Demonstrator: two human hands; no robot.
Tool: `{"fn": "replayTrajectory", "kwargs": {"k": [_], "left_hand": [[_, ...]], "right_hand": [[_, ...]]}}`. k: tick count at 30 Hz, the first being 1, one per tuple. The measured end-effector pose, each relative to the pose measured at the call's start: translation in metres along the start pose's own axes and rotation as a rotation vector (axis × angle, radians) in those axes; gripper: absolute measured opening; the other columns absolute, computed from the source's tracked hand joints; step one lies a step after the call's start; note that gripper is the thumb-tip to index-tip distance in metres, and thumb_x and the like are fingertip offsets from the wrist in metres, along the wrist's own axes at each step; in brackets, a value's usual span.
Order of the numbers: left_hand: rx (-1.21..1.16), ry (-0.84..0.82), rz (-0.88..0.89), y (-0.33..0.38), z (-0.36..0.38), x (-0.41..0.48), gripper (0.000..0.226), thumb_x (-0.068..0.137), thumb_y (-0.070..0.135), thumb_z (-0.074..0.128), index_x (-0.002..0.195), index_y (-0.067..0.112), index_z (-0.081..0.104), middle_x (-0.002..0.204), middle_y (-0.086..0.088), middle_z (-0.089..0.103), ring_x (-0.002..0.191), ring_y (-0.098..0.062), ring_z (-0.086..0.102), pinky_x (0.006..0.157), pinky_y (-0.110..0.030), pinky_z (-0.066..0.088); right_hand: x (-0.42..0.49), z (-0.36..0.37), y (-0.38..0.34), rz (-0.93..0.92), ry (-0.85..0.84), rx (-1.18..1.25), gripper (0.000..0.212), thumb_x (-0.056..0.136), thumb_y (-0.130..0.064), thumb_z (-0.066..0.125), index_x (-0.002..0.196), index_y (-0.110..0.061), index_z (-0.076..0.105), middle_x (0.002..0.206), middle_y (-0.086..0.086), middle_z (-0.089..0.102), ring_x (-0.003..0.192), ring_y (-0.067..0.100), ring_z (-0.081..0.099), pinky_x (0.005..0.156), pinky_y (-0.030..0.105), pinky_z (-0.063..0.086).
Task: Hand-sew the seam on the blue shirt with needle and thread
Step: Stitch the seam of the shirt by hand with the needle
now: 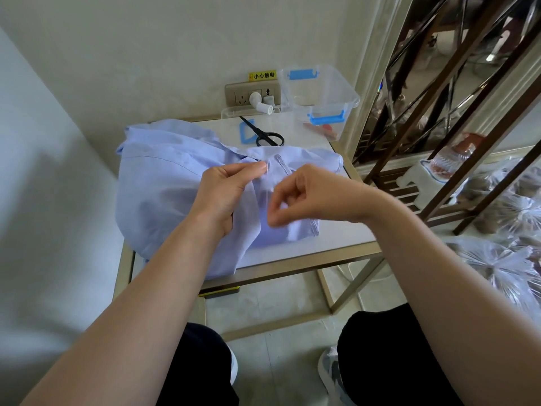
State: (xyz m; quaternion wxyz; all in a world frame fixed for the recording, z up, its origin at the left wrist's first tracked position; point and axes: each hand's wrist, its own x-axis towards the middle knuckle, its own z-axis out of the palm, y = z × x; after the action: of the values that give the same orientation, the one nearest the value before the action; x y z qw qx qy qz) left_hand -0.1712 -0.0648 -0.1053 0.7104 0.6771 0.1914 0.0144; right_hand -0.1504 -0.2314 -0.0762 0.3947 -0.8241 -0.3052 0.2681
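Note:
The light blue shirt [164,183] lies bunched on a small white-topped table [345,235]. My left hand [225,191] pinches a fold of the shirt between thumb and forefinger near a stitched seam [283,164]. Just to its right, my right hand [304,194] hovers over the cloth with its fingertips curled together; it is blurred. Needle and thread are too fine to make out, though a faint pale line seems to run between the two hands.
Black scissors [263,133] lie behind the shirt beside a blue clip [246,133]. A clear plastic box [319,95] with blue latches stands at the back right, its lid [234,114] flat by the wall socket [251,95]. A metal shelf frame [439,112] stands right.

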Motion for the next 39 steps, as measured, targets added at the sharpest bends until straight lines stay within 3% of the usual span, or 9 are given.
{"fn": "replayTrajectory", "kwargs": {"k": [2, 3, 8, 15, 18, 23, 30, 36, 39], "left_hand": [[0.015, 0.019, 0.006, 0.0, -0.002, 0.0, 0.014, 0.084, 0.025, 0.075, 0.071, 0.02, 0.075, 0.064, 0.003, 0.064, 0.069, -0.012, 0.057, 0.074, -0.024, 0.045], [0.011, 0.019, 0.008, 0.0, -0.002, 0.0, 0.015, 0.083, 0.025, 0.076, 0.069, 0.02, 0.076, 0.067, 0.002, 0.065, 0.071, -0.013, 0.058, 0.076, -0.024, 0.046], [-0.076, -0.04, -0.003, 0.001, -0.001, -0.003, 0.007, 0.083, 0.014, 0.075, 0.077, 0.014, 0.077, 0.082, -0.012, 0.071, 0.078, -0.022, 0.064, 0.086, -0.035, 0.052], [-0.079, -0.08, -0.002, 0.001, 0.0, -0.004, 0.005, 0.083, 0.013, 0.074, 0.084, 0.011, 0.078, 0.087, -0.014, 0.075, 0.082, -0.022, 0.068, 0.09, -0.035, 0.053], [-0.076, -0.07, -0.008, 0.002, 0.0, -0.005, 0.004, 0.082, 0.012, 0.075, 0.081, 0.011, 0.079, 0.084, -0.016, 0.074, 0.08, -0.023, 0.066, 0.088, -0.037, 0.053], [-0.009, 0.023, 0.051, 0.001, -0.001, -0.001, 0.015, 0.082, 0.019, 0.076, 0.068, 0.021, 0.074, 0.06, 0.008, 0.066, 0.065, -0.003, 0.061, 0.072, -0.014, 0.048], [-0.046, -0.049, 0.043, 0.002, 0.0, -0.006, 0.016, 0.082, 0.012, 0.074, 0.069, 0.019, 0.079, 0.079, -0.004, 0.075, 0.086, -0.017, 0.067, 0.099, -0.038, 0.051], [-0.087, -0.06, 0.017, 0.002, 0.0, -0.008, 0.006, 0.081, 0.01, 0.075, 0.078, 0.013, 0.079, 0.091, -0.016, 0.075, 0.083, -0.022, 0.068, 0.098, -0.042, 0.052], [-0.093, -0.043, 0.024, 0.002, 0.0, -0.008, 0.008, 0.08, 0.011, 0.076, 0.073, 0.014, 0.079, 0.085, -0.015, 0.074, 0.081, -0.023, 0.066, 0.094, -0.04, 0.053]], "right_hand": [[-0.01, -0.008, -0.001, 0.066, -0.295, -0.078, 0.004, 0.083, -0.016, 0.077, 0.08, -0.018, 0.075, 0.047, -0.011, 0.033, 0.047, 0.008, 0.028, 0.048, 0.016, 0.024], [-0.011, -0.01, 0.0, 0.081, -0.277, -0.103, 0.002, 0.082, -0.018, 0.078, 0.082, -0.018, 0.076, 0.049, -0.009, 0.032, 0.047, 0.008, 0.028, 0.048, 0.017, 0.024], [0.008, -0.004, 0.01, 0.026, 0.457, 0.207, 0.017, 0.08, -0.023, 0.08, 0.084, -0.011, 0.07, 0.049, -0.007, 0.025, 0.048, 0.01, 0.021, 0.049, 0.023, 0.019], [0.02, 0.013, 0.011, -0.033, 0.657, 0.096, 0.015, 0.08, -0.019, 0.08, 0.081, -0.008, 0.07, 0.045, -0.011, 0.026, 0.041, 0.008, 0.024, 0.048, 0.022, 0.017], [0.019, 0.01, 0.01, -0.031, 0.608, 0.075, 0.009, 0.082, -0.013, 0.076, 0.079, -0.007, 0.071, 0.04, -0.012, 0.026, 0.041, 0.008, 0.025, 0.047, 0.017, 0.019], [-0.005, -0.002, -0.001, 0.05, -0.127, -0.119, 0.004, 0.081, -0.019, 0.079, 0.078, -0.017, 0.076, 0.047, -0.009, 0.026, 0.047, 0.01, 0.024, 0.049, 0.019, 0.02], [0.012, 0.006, 0.006, 0.027, 0.534, 0.157, 0.026, 0.079, -0.03, 0.081, 0.08, -0.007, 0.069, 0.051, -0.006, 0.024, 0.044, 0.008, 0.02, 0.045, 0.019, 0.016], [0.022, 0.015, 0.009, 0.016, 0.628, 0.081, 0.016, 0.081, -0.019, 0.079, 0.078, -0.006, 0.07, 0.042, -0.012, 0.028, 0.038, 0.007, 0.026, 0.044, 0.018, 0.018], [0.02, 0.01, 0.01, 0.021, 0.513, 0.109, 0.016, 0.081, -0.015, 0.079, 0.078, -0.002, 0.07, 0.039, -0.014, 0.024, 0.04, 0.007, 0.023, 0.044, 0.016, 0.017]]}}
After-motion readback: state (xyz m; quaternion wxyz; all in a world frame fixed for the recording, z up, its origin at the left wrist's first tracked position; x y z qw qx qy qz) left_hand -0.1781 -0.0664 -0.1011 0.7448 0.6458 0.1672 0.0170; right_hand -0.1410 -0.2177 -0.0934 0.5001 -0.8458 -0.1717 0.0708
